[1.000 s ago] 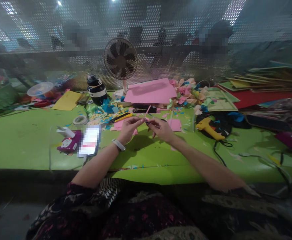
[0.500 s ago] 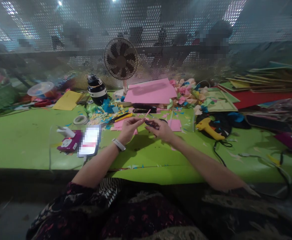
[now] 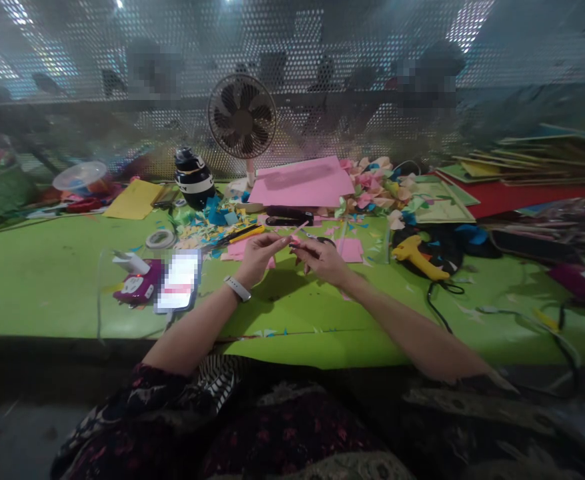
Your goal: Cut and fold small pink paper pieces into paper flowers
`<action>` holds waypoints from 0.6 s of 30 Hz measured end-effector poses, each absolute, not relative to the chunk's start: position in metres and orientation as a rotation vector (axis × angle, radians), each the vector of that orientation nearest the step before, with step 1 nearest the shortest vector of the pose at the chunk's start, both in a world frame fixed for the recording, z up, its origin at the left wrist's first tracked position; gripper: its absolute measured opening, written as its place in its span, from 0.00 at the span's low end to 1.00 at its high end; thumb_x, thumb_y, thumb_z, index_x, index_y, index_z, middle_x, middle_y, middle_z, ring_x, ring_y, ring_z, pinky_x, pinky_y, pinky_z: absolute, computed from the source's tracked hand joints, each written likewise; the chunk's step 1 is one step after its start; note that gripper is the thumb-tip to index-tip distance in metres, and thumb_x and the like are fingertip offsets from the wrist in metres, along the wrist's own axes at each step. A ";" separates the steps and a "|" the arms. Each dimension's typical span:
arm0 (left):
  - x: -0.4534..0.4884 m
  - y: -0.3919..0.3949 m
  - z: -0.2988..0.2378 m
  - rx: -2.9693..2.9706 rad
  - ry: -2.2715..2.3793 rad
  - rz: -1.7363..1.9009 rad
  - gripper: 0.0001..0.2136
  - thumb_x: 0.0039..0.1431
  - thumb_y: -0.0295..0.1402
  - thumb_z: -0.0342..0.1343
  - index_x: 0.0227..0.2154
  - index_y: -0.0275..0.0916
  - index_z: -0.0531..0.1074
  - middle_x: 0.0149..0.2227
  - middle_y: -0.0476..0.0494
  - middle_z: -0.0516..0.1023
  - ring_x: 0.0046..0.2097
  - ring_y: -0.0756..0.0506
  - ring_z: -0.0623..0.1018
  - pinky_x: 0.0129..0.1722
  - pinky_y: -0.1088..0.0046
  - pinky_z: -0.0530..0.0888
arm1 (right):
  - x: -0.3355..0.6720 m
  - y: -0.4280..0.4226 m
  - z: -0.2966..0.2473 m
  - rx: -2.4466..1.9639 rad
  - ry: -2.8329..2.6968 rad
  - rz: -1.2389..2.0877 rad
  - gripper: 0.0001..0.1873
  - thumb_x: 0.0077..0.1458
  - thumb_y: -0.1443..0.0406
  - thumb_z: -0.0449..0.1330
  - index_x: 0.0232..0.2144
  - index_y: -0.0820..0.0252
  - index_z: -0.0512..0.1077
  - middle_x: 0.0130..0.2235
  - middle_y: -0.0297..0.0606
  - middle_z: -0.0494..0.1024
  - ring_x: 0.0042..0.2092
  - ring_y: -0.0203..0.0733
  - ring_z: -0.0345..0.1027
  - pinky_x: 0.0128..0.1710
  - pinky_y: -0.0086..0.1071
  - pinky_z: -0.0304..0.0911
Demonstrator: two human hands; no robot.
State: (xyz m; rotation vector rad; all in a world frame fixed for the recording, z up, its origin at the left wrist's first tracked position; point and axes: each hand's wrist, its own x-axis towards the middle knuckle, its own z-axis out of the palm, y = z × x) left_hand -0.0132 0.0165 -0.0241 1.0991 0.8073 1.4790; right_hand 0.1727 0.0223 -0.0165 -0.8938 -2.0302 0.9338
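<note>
My left hand (image 3: 259,259) pinches a small strip of pink paper (image 3: 301,227) between thumb and fingertips. My right hand (image 3: 322,259) meets it from the other side, its fingers closed on the same pink paper, which sticks up between the two hands. Dark spots show at my right fingertips; I cannot make out what they are. Behind my right hand a black loop (image 3: 328,242) is partly hidden, perhaps a scissors handle. Pink paper pieces (image 3: 350,250) lie flat under and beside both hands on the green table cover (image 3: 292,313).
A black stapler (image 3: 289,216) and a pink sheet (image 3: 305,183) lie beyond my hands. Left are a yellow cutter (image 3: 247,233), paper scraps, tape (image 3: 161,239), a lit phone (image 3: 179,280) and a purple power block (image 3: 142,283). A yellow glue gun (image 3: 419,257) lies right. A fan (image 3: 242,122) stands behind.
The pink strip leans further right than before. My right fingers have shifted slightly, and more pink shows between the fingertips. Both arms stay almost in place.
</note>
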 end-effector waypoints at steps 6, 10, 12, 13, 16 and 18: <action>-0.017 0.024 -0.022 0.875 0.778 1.583 0.15 0.36 0.39 0.76 0.22 0.38 0.77 0.29 0.48 0.81 0.35 0.51 0.79 0.47 0.70 0.74 | 0.175 0.027 -0.017 -0.926 -2.185 0.742 0.14 0.65 0.57 0.54 0.32 0.60 0.70 0.29 0.34 0.75 0.24 0.35 0.70 0.30 0.31 0.62; -0.026 0.031 -0.019 0.786 0.769 1.660 0.14 0.38 0.36 0.76 0.22 0.38 0.76 0.29 0.50 0.81 0.35 0.52 0.80 0.50 0.70 0.74 | 0.180 0.031 -0.013 -0.963 -2.225 0.757 0.10 0.62 0.61 0.56 0.30 0.58 0.69 0.28 0.34 0.75 0.27 0.36 0.69 0.31 0.31 0.61; -0.029 0.032 -0.017 0.791 0.779 1.642 0.14 0.38 0.36 0.76 0.22 0.38 0.76 0.30 0.50 0.81 0.36 0.52 0.80 0.49 0.70 0.74 | 0.182 0.032 -0.010 -0.998 -2.105 0.871 0.09 0.62 0.60 0.57 0.30 0.57 0.68 0.28 0.34 0.74 0.25 0.35 0.66 0.28 0.30 0.60; -0.030 0.032 -0.017 0.816 0.786 1.607 0.14 0.39 0.37 0.76 0.22 0.38 0.76 0.30 0.49 0.81 0.36 0.51 0.80 0.49 0.69 0.74 | 0.184 0.033 -0.007 -1.008 -2.005 0.926 0.09 0.61 0.59 0.58 0.31 0.57 0.68 0.27 0.33 0.73 0.24 0.34 0.64 0.27 0.30 0.59; -0.031 0.027 -0.016 0.954 0.792 1.407 0.14 0.41 0.40 0.75 0.23 0.37 0.77 0.31 0.46 0.82 0.38 0.48 0.81 0.49 0.66 0.75 | 0.188 0.034 0.003 -0.977 -1.685 1.036 0.08 0.58 0.58 0.59 0.35 0.56 0.66 0.24 0.28 0.67 0.22 0.32 0.58 0.23 0.27 0.55; -0.031 0.024 -0.017 1.050 0.779 1.262 0.15 0.41 0.42 0.75 0.24 0.37 0.78 0.30 0.44 0.82 0.37 0.46 0.81 0.47 0.64 0.76 | 0.191 0.034 0.010 -0.948 -1.542 1.085 0.06 0.56 0.61 0.59 0.34 0.55 0.65 0.21 0.25 0.62 0.21 0.31 0.53 0.21 0.26 0.51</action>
